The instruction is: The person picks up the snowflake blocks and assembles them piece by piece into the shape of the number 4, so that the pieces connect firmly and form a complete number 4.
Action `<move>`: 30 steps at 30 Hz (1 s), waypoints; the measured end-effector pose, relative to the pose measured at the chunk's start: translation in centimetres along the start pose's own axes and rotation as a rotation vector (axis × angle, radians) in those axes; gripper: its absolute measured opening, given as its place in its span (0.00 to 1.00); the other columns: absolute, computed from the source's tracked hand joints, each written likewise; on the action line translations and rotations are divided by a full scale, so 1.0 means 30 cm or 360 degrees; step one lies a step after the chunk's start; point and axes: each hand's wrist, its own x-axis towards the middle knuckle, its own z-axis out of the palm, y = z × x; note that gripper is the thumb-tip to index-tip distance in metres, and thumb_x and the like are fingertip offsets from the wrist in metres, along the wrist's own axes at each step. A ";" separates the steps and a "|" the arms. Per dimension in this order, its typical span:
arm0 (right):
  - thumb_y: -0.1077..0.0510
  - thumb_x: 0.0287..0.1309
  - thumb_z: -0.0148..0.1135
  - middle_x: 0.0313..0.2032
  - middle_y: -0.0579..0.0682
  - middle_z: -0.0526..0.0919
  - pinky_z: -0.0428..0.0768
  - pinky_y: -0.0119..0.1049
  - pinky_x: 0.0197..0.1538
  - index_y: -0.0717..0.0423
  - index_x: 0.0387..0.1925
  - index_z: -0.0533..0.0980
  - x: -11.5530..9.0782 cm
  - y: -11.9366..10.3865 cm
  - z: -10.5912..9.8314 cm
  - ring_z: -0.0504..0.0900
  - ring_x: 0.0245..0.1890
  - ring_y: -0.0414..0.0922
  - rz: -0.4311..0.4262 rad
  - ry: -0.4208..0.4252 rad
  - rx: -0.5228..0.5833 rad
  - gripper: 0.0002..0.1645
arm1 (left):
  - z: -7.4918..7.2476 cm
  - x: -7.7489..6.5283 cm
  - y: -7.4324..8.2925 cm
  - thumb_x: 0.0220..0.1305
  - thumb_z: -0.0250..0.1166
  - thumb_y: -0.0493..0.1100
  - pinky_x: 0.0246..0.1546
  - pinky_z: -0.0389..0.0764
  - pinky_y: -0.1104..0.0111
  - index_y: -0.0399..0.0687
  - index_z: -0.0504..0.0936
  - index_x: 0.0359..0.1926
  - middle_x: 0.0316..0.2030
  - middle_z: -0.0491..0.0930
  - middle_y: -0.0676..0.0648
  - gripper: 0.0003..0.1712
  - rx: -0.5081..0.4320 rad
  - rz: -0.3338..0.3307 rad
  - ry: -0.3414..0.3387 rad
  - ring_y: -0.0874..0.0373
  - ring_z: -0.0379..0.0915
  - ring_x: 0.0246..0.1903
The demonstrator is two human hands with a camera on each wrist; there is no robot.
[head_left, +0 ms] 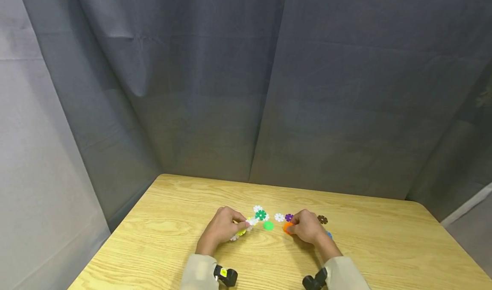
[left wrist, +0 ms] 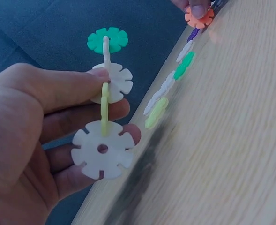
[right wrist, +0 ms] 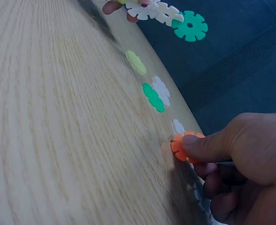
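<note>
My left hand (head_left: 224, 227) grips a chain of slotted flower-shaped discs between thumb and fingers, held above the table. In the left wrist view the chain runs from a white disc (left wrist: 114, 161) through an edge-on yellow disc (left wrist: 105, 105) and more white ones to a green disc (left wrist: 121, 40). My right hand (head_left: 307, 226) pinches an orange disc (right wrist: 177, 149) by its edge, thumb on its face, low over the table. Near this hand lie a purple disc (head_left: 289, 217) and a white disc (head_left: 279, 217). Between the hands is a bright green disc (head_left: 268, 225).
The wooden table (head_left: 173, 221) carries a brown disc (head_left: 322, 219) and a blue disc (head_left: 329, 235) beside the right hand. A yellow disc (right wrist: 136, 62) lies between the hands in the right wrist view. A dark grey curtain (head_left: 230, 89) hangs behind the table's far edge.
</note>
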 end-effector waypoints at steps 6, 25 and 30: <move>0.63 0.54 0.73 0.12 0.42 0.65 0.61 0.33 0.23 0.53 0.10 0.70 -0.002 -0.002 0.000 0.61 0.15 0.39 -0.0014 0.0001 0.0020 0.24 | 0.002 -0.001 0.006 0.64 0.70 0.47 0.48 0.79 0.53 0.53 0.92 0.35 0.41 0.87 0.53 0.06 0.0009 -0.0007 -0.0006 0.53 0.80 0.47; 0.62 0.60 0.67 0.08 0.42 0.63 0.71 0.36 0.30 0.52 0.09 0.66 -0.005 -0.038 0.006 0.60 0.11 0.39 0.0062 0.0026 0.0226 0.27 | 0.010 0.003 0.016 0.64 0.70 0.48 0.50 0.78 0.53 0.53 0.92 0.35 0.42 0.86 0.52 0.07 0.0027 -0.0028 -0.0018 0.52 0.80 0.48; 0.61 0.59 0.66 0.09 0.42 0.63 0.67 0.35 0.25 0.54 0.10 0.70 -0.003 -0.056 0.004 0.59 0.12 0.39 0.0105 0.0048 0.0269 0.24 | 0.011 0.003 0.016 0.63 0.70 0.47 0.49 0.79 0.53 0.53 0.92 0.35 0.40 0.86 0.54 0.06 0.0035 -0.0024 -0.0021 0.54 0.80 0.46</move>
